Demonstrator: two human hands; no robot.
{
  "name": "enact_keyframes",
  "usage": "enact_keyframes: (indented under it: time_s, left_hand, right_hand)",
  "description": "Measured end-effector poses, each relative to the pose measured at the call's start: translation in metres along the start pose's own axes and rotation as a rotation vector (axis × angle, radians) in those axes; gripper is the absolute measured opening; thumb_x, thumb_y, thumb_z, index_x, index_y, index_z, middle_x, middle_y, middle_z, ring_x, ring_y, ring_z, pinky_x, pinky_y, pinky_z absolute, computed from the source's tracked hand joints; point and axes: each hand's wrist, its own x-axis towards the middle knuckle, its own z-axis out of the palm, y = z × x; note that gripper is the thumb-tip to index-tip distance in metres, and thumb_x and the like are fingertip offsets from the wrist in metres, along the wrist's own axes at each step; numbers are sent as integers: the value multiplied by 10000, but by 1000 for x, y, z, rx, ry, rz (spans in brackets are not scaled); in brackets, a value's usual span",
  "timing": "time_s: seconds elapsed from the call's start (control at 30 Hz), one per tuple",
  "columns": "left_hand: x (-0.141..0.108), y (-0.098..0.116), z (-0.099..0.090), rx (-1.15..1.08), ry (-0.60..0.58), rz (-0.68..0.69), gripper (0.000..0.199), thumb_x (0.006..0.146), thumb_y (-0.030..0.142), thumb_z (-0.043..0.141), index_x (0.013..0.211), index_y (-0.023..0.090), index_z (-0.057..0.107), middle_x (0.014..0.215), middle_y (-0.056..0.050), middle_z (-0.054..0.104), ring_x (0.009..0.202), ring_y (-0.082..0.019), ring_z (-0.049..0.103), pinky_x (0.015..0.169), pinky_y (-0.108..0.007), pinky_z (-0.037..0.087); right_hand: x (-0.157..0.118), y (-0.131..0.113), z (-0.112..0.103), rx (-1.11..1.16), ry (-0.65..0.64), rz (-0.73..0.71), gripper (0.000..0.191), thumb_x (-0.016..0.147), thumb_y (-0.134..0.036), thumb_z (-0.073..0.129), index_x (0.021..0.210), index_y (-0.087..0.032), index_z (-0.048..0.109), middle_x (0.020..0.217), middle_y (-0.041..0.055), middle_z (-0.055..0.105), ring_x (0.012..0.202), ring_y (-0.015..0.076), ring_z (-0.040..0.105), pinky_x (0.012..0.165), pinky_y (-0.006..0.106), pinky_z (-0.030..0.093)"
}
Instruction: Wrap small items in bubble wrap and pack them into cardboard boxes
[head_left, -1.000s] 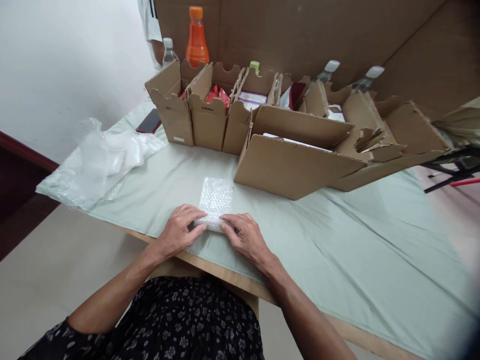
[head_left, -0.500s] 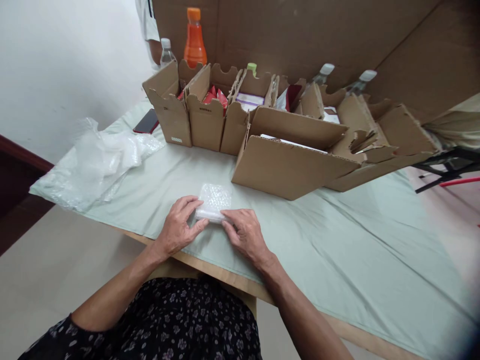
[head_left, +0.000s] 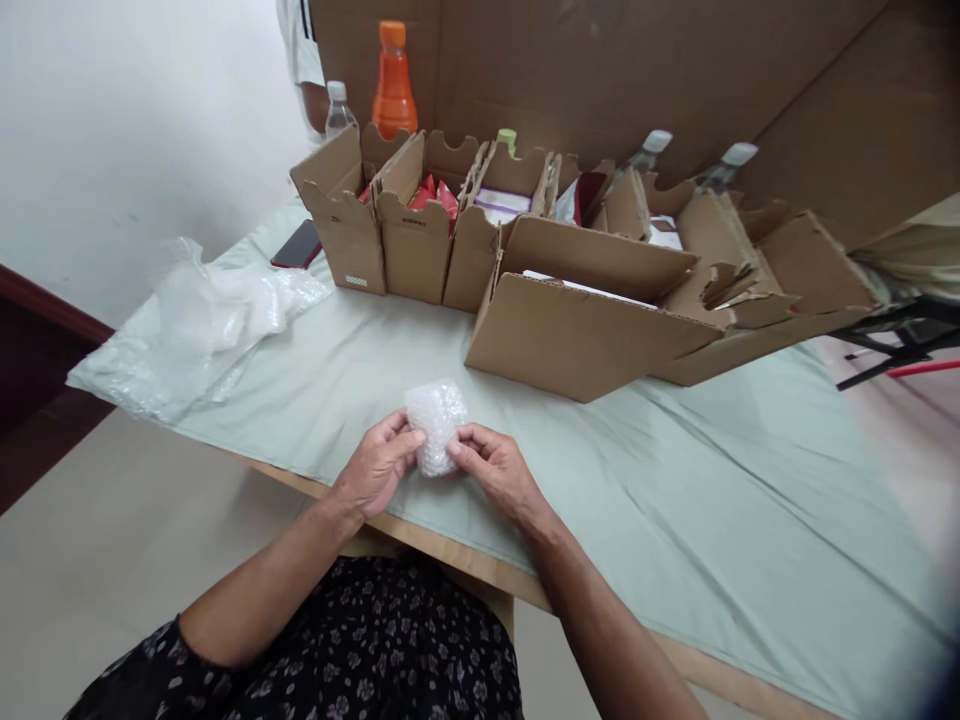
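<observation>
Between my two hands, near the table's front edge, is a small piece of clear bubble wrap (head_left: 436,420), folded and tilted up towards me. My left hand (head_left: 382,462) pinches its left side, thumb on the near face and fingers behind. On the right side my right hand (head_left: 491,460) grips it the same way, with the thumb across the lower right part. A bit of reddish colour shows by its lower right corner; what it is I cannot make out.
A loose heap of bubble wrap (head_left: 202,330) lies at the left, with a phone (head_left: 296,246) behind it. Several open cardboard boxes (head_left: 592,335) line the back, holding packets and cartons. Bottles, one an orange drink bottle (head_left: 394,85), stand behind them. A person's sleeve (head_left: 300,45) shows at the back left.
The bubble wrap lay flatter on the cloth with my fingertips along its near edge. Now both hands hold it by the sides, lifted and tilted up.
</observation>
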Motion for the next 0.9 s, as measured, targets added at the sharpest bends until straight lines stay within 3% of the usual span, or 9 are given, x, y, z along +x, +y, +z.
enact_keyframes:
  time_s: [0.1, 0.17, 0.27, 0.37, 0.47, 0.6, 0.67, 0.77, 0.9]
  left_hand:
    - [-2, 3, 3, 16, 26, 19, 431, 781, 400, 793, 1123, 159, 690, 1082, -93, 757, 1053, -250, 704, 943, -369, 555]
    - [-5, 6, 2, 44, 11, 18, 388, 794, 396, 775, 1088, 154, 699, 1027, -77, 759, 987, -227, 700, 907, -339, 545]
    - [-10, 8, 1, 156, -55, -6, 363, 821, 416, 728, 1066, 149, 702, 936, -57, 744, 833, -186, 666, 767, -293, 526]
    - [-11, 10, 3, 468, -94, 62, 314, 836, 383, 697, 1048, 152, 708, 883, -35, 712, 758, -163, 609, 687, -271, 479]
    - [-8, 13, 5, 776, -97, 195, 228, 851, 317, 652, 1014, 167, 706, 829, -7, 675, 736, -152, 574, 681, -270, 454]
    - [2, 24, 7, 920, -224, 280, 172, 868, 282, 618, 983, 186, 702, 815, -4, 676, 733, -157, 595, 670, -272, 481]
    - [12, 36, 10, 952, -232, 421, 223, 879, 313, 651, 1058, 192, 704, 891, -31, 702, 803, -179, 640, 739, -302, 540]
    - [37, 60, 21, 1010, -124, 740, 324, 908, 336, 671, 1203, 202, 673, 1174, -106, 703, 1032, -230, 679, 918, -383, 581]
    - [87, 90, 48, 1112, -25, 989, 439, 911, 242, 630, 1347, 207, 602, 1532, -137, 532, 1252, -254, 638, 1030, -395, 569]
  right_hand:
    - [-1, 1, -7, -155, 195, -58, 346, 863, -549, 703, 886, -204, 693, 796, 31, 683, 695, 174, 600, 684, 308, 505]
    - [-1, 0, -14, -166, 277, -83, 433, 851, -588, 710, 1056, -206, 702, 930, 59, 713, 801, 201, 637, 765, 336, 528]
    - [-1, -4, -21, -30, 145, -55, 603, 857, -688, 667, 1220, -207, 674, 1077, 89, 723, 978, 244, 666, 860, 371, 541]
    - [-1, -9, -23, 63, -54, -16, 599, 813, -713, 705, 1122, -200, 705, 1030, 72, 726, 954, 241, 668, 833, 351, 536]
    - [-2, -13, -22, 34, -66, 24, 515, 756, -631, 797, 1012, -195, 699, 886, 28, 700, 786, 191, 634, 731, 306, 503]
    - [-7, -23, -32, -118, -19, 16, 362, 784, -523, 792, 884, -191, 689, 795, 10, 672, 722, 164, 589, 669, 278, 454]
    - [-12, -33, -44, -199, 11, -8, 317, 811, -499, 770, 870, -195, 704, 796, 16, 682, 732, 171, 597, 663, 280, 456]
    - [-21, -56, -67, -265, 88, -55, 305, 846, -507, 753, 892, -206, 727, 795, 23, 698, 721, 176, 614, 643, 285, 479]
    - [-33, -98, -94, -284, 262, -216, 277, 844, -485, 803, 938, -231, 744, 780, 14, 712, 671, 164, 630, 606, 282, 516]
